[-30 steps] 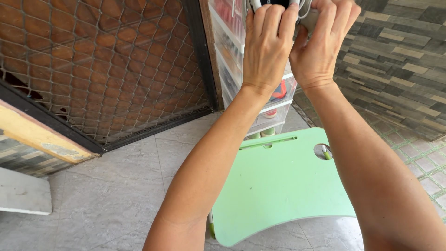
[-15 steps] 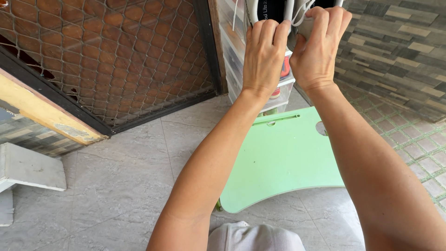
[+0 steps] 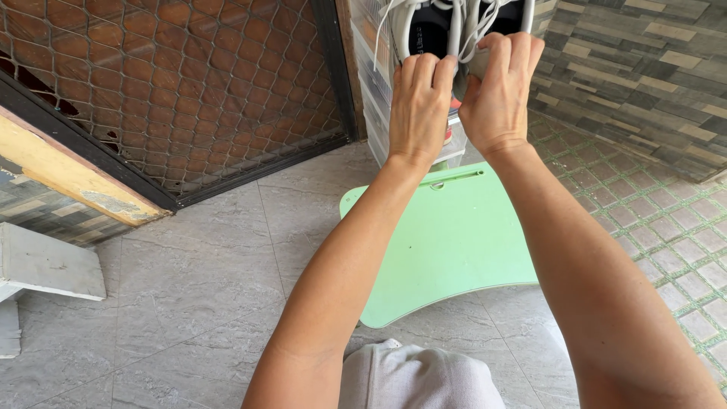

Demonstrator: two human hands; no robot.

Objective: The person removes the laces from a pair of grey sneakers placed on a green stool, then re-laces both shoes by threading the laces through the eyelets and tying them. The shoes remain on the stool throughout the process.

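Both arms stretched up and forward, hands meeting at the top edge of the view. Left hand (image 3: 419, 106) seen from the back, fingers curled tight over the rim of a white sneaker (image 3: 454, 30) with a dark inner lining. Right hand (image 3: 496, 95) just beside it, touching it at the thumb side, fingers bent and pinching the shoe's white laces (image 3: 475, 26) near the tongue (exact grip partly hidden behind the knuckles). Sneaker held aloft in front of a stack of clear plastic drawers (image 3: 376, 91), cut off by the frame's top edge. Below the hands, a pale green lap table (image 3: 447, 242) resting on grey marbled floor tiles (image 3: 197, 280), one slot along its far edge. To the left, a brown door with diamond wire mesh (image 3: 182, 91) in a black frame. To the right, a wall of grey stone strips (image 3: 644, 76) above smaller patterned tiles. A knee in light grey fabric (image 3: 416, 379) at the bottom edge.
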